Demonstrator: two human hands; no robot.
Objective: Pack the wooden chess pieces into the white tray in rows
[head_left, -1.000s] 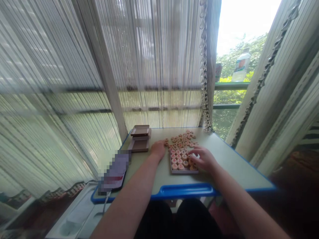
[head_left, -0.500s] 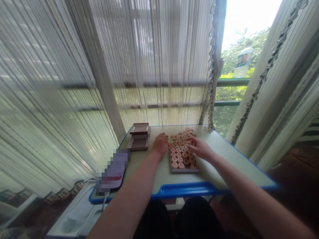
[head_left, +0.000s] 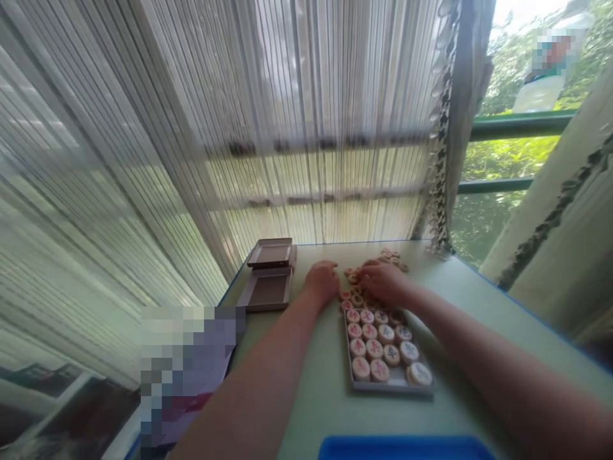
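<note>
A shallow tray holds rows of round Chinese chess pieces, red-marked on the left and dark-marked on the right. One gap shows in its front row. Loose Chinese chess pieces lie on the table beyond the tray. My right hand is over these loose ones, its fingers bent down and pressed together; whatever they grip is hidden. Left of the loose pieces, my left hand rests by the table surface, fingers loosely bent and apart, with nothing seen in it.
Two brown box parts stand at the table's far left. A blurred-out flat object lies at the near left. A blue trough edges the table nearest me. String curtains hang behind; a bottle stands on a railing.
My view has moved closer to the table. My right hand has gone from the tray's far right corner onto the loose pieces. My left hand stays left of them.
</note>
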